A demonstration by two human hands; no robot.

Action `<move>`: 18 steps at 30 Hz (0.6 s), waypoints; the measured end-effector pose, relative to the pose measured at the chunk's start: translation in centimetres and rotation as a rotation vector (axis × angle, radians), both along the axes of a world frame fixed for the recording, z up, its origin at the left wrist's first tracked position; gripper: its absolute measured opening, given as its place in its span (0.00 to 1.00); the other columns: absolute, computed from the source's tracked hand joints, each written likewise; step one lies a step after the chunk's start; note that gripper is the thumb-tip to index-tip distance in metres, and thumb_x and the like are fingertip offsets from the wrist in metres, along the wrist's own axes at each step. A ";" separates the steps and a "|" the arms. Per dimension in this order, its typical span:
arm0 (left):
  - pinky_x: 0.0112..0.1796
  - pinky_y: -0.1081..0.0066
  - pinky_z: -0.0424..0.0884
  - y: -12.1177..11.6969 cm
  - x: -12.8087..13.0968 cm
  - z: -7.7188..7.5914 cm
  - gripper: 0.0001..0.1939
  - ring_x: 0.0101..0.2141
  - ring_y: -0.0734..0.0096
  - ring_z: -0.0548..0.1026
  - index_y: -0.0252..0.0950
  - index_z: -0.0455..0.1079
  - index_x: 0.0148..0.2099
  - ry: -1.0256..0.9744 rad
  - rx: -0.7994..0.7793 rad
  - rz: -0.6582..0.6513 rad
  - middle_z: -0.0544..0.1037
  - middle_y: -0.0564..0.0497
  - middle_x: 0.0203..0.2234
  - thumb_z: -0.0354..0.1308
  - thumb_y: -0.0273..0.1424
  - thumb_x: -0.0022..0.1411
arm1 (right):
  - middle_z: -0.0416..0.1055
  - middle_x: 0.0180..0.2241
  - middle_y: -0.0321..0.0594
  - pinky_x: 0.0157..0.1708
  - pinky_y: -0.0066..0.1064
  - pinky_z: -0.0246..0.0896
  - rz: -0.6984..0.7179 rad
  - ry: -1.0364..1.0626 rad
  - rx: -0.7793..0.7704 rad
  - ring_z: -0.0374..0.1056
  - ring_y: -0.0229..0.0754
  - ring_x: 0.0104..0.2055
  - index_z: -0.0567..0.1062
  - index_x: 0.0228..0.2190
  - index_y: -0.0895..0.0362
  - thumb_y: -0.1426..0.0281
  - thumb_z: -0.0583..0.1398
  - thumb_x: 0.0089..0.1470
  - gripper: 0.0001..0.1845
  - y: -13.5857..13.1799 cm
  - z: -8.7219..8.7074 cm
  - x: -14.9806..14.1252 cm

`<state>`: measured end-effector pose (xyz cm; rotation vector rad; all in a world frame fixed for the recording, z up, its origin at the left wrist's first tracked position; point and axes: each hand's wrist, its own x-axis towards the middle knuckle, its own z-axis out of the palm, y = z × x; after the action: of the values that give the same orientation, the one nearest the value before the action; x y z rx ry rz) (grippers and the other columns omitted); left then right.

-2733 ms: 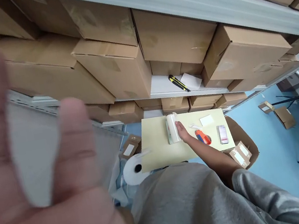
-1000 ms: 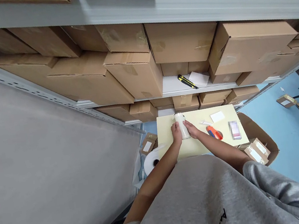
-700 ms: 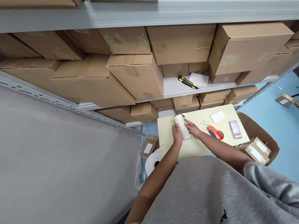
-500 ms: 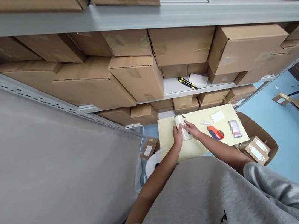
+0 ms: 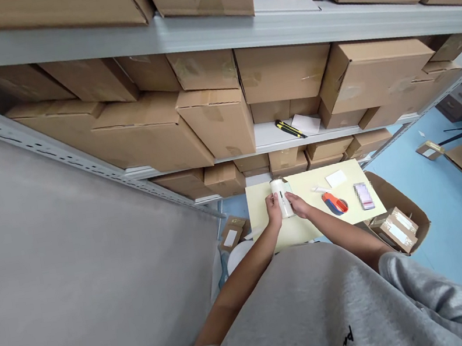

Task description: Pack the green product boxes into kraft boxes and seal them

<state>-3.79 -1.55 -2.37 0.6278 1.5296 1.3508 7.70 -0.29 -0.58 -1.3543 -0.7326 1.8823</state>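
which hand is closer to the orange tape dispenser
The right hand: it rests on the white cylinder, a short way from the orange tape dispenser, not touching it. The left hand is farther, on the cylinder's far side.

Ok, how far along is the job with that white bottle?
Done, it seems: a labelled box sits on the open carton. In hand: the left hand and right hand both grip the white bottle. Left: the tape dispenser lies untouched on the mat, and the roll of white wrap sits unused beside the mat.
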 end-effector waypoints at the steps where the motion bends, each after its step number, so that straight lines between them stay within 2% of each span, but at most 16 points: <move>1: 0.44 0.60 0.79 0.1 0.1 -0.1 0.25 0.40 0.59 0.82 0.41 0.69 0.44 0.010 -0.003 0.007 0.80 0.48 0.36 0.60 0.58 0.68 | 0.85 0.49 0.42 0.56 0.47 0.76 0.003 -0.013 -0.001 0.80 0.51 0.51 0.82 0.52 0.49 0.50 0.67 0.63 0.22 0.0 0.0 0.1; 4: 0.44 0.61 0.78 0.2 0.6 -0.2 0.24 0.40 0.60 0.81 0.42 0.68 0.44 0.043 0.003 -0.019 0.79 0.49 0.36 0.61 0.58 0.69 | 0.85 0.48 0.41 0.54 0.47 0.76 0.013 -0.053 0.019 0.80 0.51 0.50 0.80 0.54 0.47 0.49 0.68 0.61 0.24 0.3 0.0 1.0; 9: 0.52 0.59 0.76 0.5 1.9 -0.4 0.24 0.47 0.57 0.79 0.40 0.74 0.45 0.154 -0.008 -0.010 0.77 0.47 0.39 0.69 0.55 0.63 | 0.83 0.52 0.42 0.57 0.45 0.73 0.029 -0.087 0.082 0.77 0.50 0.53 0.79 0.57 0.49 0.50 0.66 0.62 0.27 1.1 -0.3 3.0; 12: 0.55 0.56 0.75 0.6 2.7 -0.6 0.23 0.47 0.54 0.79 0.40 0.77 0.45 0.205 -0.029 -0.010 0.76 0.46 0.39 0.69 0.55 0.63 | 0.82 0.53 0.40 0.56 0.44 0.73 0.039 -0.094 0.085 0.76 0.49 0.53 0.78 0.58 0.48 0.50 0.64 0.63 0.27 1.4 -0.5 4.2; 18: 0.48 0.59 0.78 0.9 4.5 -1.4 0.23 0.46 0.56 0.82 0.41 0.72 0.50 0.079 -0.028 0.048 0.81 0.45 0.41 0.64 0.54 0.68 | 0.81 0.55 0.42 0.58 0.44 0.71 0.073 -0.030 0.078 0.75 0.51 0.55 0.78 0.60 0.47 0.53 0.69 0.59 0.30 2.1 -0.6 6.3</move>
<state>0.67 -0.65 -3.72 0.6373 1.6338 1.3516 13.96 1.85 -1.15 -1.3259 -0.8721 1.8734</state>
